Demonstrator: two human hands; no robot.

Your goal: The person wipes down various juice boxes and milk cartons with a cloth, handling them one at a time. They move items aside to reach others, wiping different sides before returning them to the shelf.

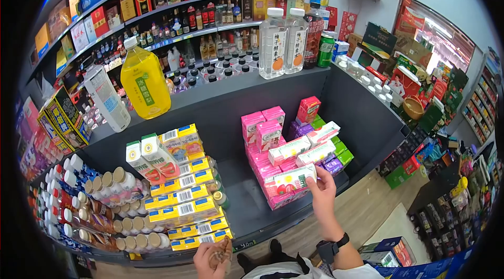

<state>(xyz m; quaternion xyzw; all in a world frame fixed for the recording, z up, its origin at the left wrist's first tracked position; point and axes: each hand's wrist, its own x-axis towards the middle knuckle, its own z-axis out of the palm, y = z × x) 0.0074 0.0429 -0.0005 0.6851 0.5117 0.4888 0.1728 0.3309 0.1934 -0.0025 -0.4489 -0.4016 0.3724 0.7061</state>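
Observation:
My right hand (324,191) pinches the right end of a white and pink drink carton (287,180) with strawberries printed on it. That carton lies over a block of pink cartons (281,199) on the dark shelf. Just behind it, more white and pink cartons (290,151) lie on their sides across the stack. My left hand (210,259) is low, by the shelf's front edge, its fingers closed round a crumpled brown cloth-like thing (220,251) whose kind I cannot make out. Nearest to it are yellow and white boxed drinks (186,211) in stacked rows.
Two white and green cartons (153,155) lean on the yellow boxes. Rows of capped bottles (113,187) fill the left. A large yellow bottle (145,82) and two clear bottles (273,48) stand on the upper ledge (226,90). A dark side panel (362,121) bounds the right.

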